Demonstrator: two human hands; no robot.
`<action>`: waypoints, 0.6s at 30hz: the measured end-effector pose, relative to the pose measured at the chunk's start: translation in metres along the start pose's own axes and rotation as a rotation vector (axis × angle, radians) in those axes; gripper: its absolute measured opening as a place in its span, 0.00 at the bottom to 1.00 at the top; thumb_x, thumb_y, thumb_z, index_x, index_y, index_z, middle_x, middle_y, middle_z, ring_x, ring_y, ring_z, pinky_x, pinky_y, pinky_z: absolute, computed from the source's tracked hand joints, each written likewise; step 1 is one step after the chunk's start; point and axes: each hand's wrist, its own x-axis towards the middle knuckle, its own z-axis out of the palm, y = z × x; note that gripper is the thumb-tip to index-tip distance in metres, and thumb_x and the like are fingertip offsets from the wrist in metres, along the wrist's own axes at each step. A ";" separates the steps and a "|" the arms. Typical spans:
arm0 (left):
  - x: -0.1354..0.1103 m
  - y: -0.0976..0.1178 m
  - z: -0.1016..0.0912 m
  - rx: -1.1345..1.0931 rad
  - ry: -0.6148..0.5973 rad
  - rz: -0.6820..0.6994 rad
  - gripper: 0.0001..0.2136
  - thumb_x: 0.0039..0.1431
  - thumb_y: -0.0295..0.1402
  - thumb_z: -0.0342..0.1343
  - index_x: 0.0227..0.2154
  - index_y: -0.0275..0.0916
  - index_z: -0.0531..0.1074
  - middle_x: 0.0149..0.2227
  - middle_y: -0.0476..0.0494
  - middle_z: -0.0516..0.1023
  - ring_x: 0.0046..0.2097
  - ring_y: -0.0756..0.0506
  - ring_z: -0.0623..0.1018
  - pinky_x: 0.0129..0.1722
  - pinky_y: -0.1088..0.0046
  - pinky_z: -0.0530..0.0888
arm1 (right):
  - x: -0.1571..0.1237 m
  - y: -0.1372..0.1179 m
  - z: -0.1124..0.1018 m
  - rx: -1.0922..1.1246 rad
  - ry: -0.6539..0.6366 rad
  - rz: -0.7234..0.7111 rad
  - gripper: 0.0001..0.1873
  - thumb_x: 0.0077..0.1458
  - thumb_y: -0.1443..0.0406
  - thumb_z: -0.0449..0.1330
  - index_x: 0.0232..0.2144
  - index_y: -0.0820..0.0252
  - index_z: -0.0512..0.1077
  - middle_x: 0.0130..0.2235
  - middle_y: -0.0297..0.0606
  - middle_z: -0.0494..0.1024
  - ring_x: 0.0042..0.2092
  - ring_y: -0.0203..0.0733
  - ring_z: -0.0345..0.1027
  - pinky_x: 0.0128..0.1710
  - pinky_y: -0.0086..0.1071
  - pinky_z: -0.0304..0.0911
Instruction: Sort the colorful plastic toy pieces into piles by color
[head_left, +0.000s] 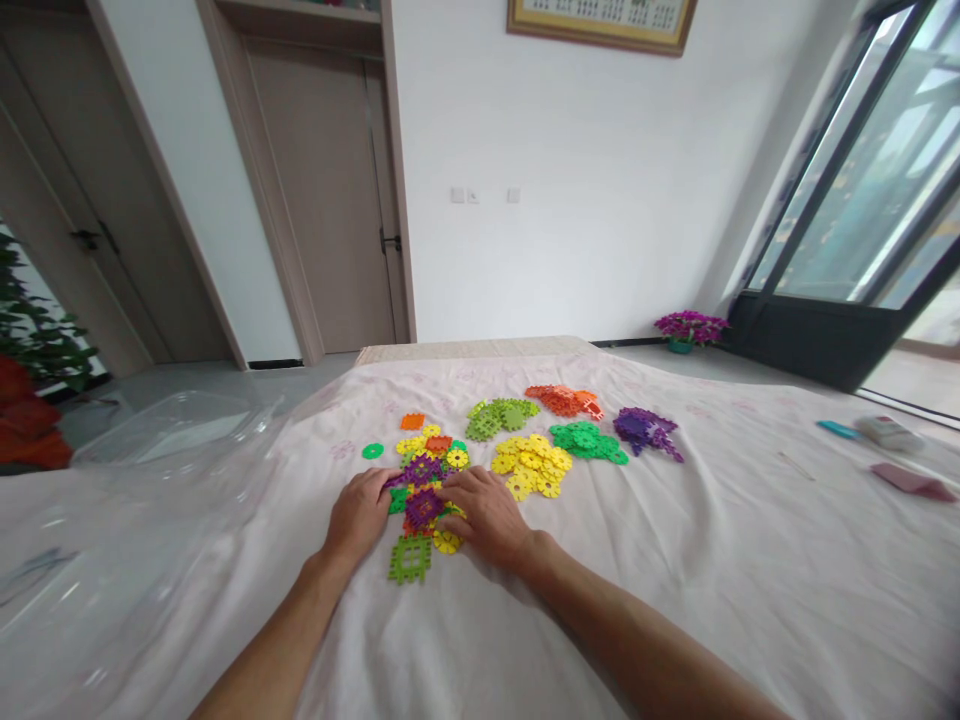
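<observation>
Purple pcs btwn L hand & R hand, both part-curled, can't tell grip

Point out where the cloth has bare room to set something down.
Bare: the cloth right of the right forearm, nearer than the purple pile; also between the forearms, nearer than the light green square. Crowded: between the left hand and right hand, where the mixed pile lies, and just beyond the right hand, at the yellow pile.
</observation>
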 end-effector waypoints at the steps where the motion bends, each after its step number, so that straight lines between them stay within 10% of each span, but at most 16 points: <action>1: 0.000 0.000 0.000 -0.003 0.001 0.004 0.18 0.56 0.23 0.47 0.46 0.43 0.74 0.48 0.46 0.78 0.50 0.45 0.74 0.53 0.67 0.68 | -0.001 0.001 0.000 0.009 -0.004 -0.007 0.20 0.59 0.49 0.57 0.48 0.50 0.73 0.48 0.39 0.75 0.48 0.46 0.62 0.48 0.39 0.55; 7: 0.001 -0.003 0.002 -0.014 -0.005 0.012 0.18 0.56 0.24 0.47 0.46 0.43 0.74 0.48 0.45 0.78 0.50 0.44 0.74 0.53 0.66 0.68 | -0.015 0.010 -0.008 0.033 -0.031 0.015 0.27 0.49 0.47 0.65 0.50 0.49 0.73 0.47 0.38 0.74 0.45 0.46 0.64 0.44 0.37 0.57; 18: 0.001 -0.006 0.004 -0.014 -0.017 0.012 0.18 0.57 0.25 0.47 0.47 0.43 0.74 0.48 0.46 0.78 0.51 0.45 0.74 0.54 0.68 0.67 | -0.014 0.014 0.000 0.200 0.009 0.068 0.13 0.50 0.57 0.68 0.35 0.58 0.74 0.35 0.34 0.74 0.37 0.39 0.65 0.34 0.29 0.55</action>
